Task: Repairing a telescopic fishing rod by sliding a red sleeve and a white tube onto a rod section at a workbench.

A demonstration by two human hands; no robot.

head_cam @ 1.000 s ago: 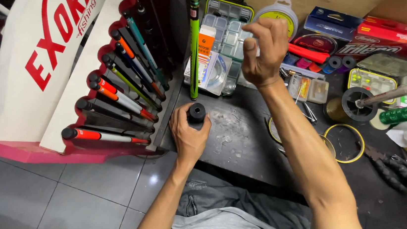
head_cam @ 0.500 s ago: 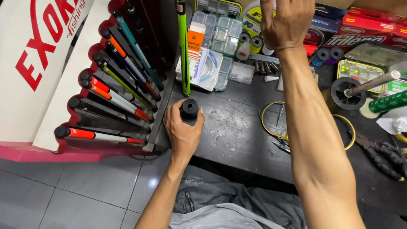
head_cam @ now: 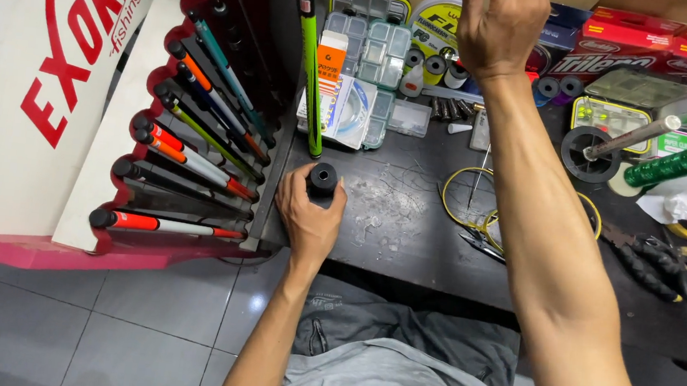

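Left hand [head_cam: 310, 215] was wrapped tight around the black butt end of a fishing rod [head_cam: 322, 179] at the near edge of the dark workbench [head_cam: 392, 214] — right hand [head_cam: 501, 25] was up over the line spools [head_cam: 443, 70], fingers curled, couldn't tell if it was pinching anything.

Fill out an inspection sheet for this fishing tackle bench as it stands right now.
Surface: dark worktable, scuffed pale at the middle.
Job's things: green rod running up from the left hand; its black butt cap faces the camera.
Clutter: clear tackle boxes, line spools, yellow line coils, pliers, red boxes at the back.
Grippers: left hand closed round the rod butt; right hand raised over the spools, fingertips out of frame, hold unclear.
Cables: nothing seen.
Surroundings: red and white rack holding rods; grey tiled floor.
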